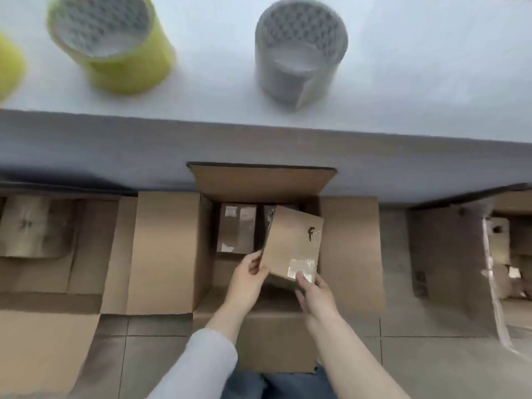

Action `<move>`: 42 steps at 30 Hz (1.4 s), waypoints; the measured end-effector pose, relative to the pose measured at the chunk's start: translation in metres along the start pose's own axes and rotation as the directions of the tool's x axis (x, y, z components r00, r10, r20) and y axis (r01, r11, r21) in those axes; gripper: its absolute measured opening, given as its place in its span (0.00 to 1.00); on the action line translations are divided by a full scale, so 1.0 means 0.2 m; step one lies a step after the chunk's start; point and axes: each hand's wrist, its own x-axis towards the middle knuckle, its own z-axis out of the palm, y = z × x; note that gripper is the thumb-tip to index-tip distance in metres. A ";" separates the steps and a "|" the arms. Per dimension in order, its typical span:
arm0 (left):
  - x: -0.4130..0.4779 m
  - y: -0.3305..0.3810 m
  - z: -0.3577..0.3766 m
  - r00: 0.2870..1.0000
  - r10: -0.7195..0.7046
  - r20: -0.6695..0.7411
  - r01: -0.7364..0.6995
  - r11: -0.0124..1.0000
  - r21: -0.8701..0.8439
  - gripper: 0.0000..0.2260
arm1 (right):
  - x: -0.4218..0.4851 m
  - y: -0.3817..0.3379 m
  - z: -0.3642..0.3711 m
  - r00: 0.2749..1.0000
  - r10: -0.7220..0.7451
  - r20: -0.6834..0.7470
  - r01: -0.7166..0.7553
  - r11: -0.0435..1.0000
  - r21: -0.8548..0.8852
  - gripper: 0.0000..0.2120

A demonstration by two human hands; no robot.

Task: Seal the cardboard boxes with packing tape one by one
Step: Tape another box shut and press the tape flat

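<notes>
While the small box (293, 243) hangs tilted over the mouth of the open carton (167, 251), long axis running from me toward the far flap, both hands hold its near end. Left hand (247, 280) pinches the near-left edge; right hand (313, 295) curls round the near-right corner, thumb on top. Grey tape roll (299, 50) stands on the bench (403, 67) beyond the carton, nearer my right hand.

Yellow roll (8, 67) cut off at left edge. Green roll (115, 44), grey roll (299, 50): motion-blurred. Right carton (449, 254) runs off frame. Dark mark (310, 233) on small box (288, 249) unreadable; contents beneath hidden.
</notes>
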 end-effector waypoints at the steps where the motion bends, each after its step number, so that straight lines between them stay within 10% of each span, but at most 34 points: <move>1: 0.08 -0.04 0.01 1.000 -0.002 -0.001 0.002 1.000 -0.002 0.18 | 0.10 0.04 0.02 1.000 -0.011 -0.029 0.011 1.000 0.015 0.16; 16: 0.55 -0.22 0.15 0.998 -0.057 0.019 0.058 0.998 -0.034 0.22 | 0.65 0.14 0.21 0.943 0.027 -0.333 0.015 0.992 0.123 0.28; 24: 0.56 -0.21 0.17 0.997 -0.071 0.032 0.070 0.997 0.012 0.26 | 0.60 0.13 0.19 0.973 0.136 -0.188 -0.103 0.979 0.175 0.33; 42: -1.77 0.37 -0.54 0.975 -0.214 -0.057 0.168 0.881 -0.442 0.17 | -1.79 -0.11 -0.17 0.966 -0.002 0.258 0.038 0.990 -0.138 0.19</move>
